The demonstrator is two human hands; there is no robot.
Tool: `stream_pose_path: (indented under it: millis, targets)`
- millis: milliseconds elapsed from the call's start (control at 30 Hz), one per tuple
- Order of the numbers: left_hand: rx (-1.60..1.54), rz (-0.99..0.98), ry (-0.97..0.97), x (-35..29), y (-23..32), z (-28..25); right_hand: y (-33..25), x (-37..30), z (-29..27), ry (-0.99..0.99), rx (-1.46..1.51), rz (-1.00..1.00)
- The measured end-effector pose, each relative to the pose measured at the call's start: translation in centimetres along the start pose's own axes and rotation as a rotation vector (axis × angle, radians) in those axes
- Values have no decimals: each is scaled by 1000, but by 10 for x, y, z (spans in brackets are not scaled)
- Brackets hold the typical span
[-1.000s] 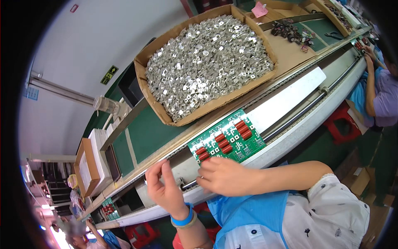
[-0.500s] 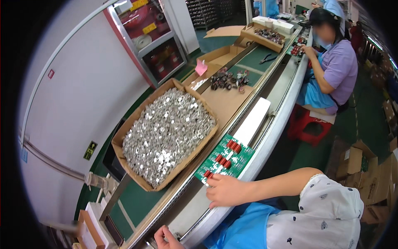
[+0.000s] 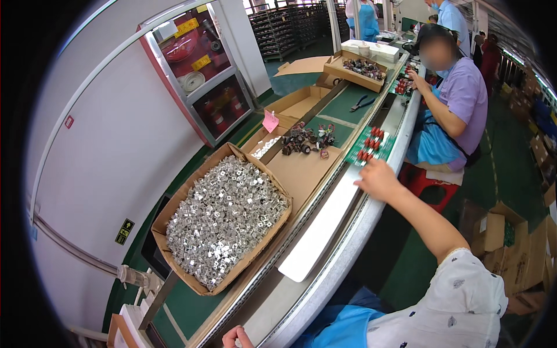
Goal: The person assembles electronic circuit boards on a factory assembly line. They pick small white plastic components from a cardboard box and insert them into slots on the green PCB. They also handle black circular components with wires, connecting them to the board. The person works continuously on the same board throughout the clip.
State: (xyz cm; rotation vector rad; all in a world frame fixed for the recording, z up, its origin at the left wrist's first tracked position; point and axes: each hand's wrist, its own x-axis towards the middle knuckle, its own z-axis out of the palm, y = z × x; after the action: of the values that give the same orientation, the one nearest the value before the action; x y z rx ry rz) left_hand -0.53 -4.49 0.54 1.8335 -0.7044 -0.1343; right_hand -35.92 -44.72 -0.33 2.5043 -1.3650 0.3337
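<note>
My right hand [image 3: 381,181] is stretched forward along the line, its curled fingers at the near end of a green circuit board [image 3: 384,152]. Several red cylindrical components stand in rows on that board, which lies across the conveyor rails. Behind the hand, a long white strip [image 3: 319,238] lies along the channel. At the lower edge only part of my left hand [image 3: 237,336] shows, fingers closed in a pinch; what they hold is too small to make out. Nearest beyond it is a cardboard box [image 3: 164,236] heaped with small silvery metal pieces.
Dark wired components [image 3: 304,141] lie on cardboard past the box, with pliers [image 3: 362,103] farther along. Another open carton [image 3: 377,87] holds similar parts. At right, a co-worker in a purple shirt [image 3: 466,87] sits on a red stool [image 3: 432,187], hands at other boards.
My right hand has moved forward along the line, and the circuit board has slid away with it, uncovering more of the white strip. My left hand remains low, at the lower edge.
</note>
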Motion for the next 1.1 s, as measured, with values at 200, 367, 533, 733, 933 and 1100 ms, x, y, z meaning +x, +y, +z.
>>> stream_pose_path:
  millis: [200, 367, 533, 733, 933, 1100]
  targets:
    - [158, 202, 98, 7, -21, -30, -18, 25, 19, 29, 287, -37]
    - [-952, 74, -378, -16, 43, -72, -86, -9, 19, 14, 556, -212]
    - [-1300, 681, -912, -19, 95, -127, -131, -11, 30, -86, 667, -261]
    - [-1126, 936, -964, -42, 74, -173, -153, 9, 44, -142, 610, -349]
    - [-646, 663, -981, -37, 15, -284, -157, 10, 94, -114, 568, -388]
    - [-230, -135, 377, 8, -138, -403, -187, -3, 18, -271, 396, -230]
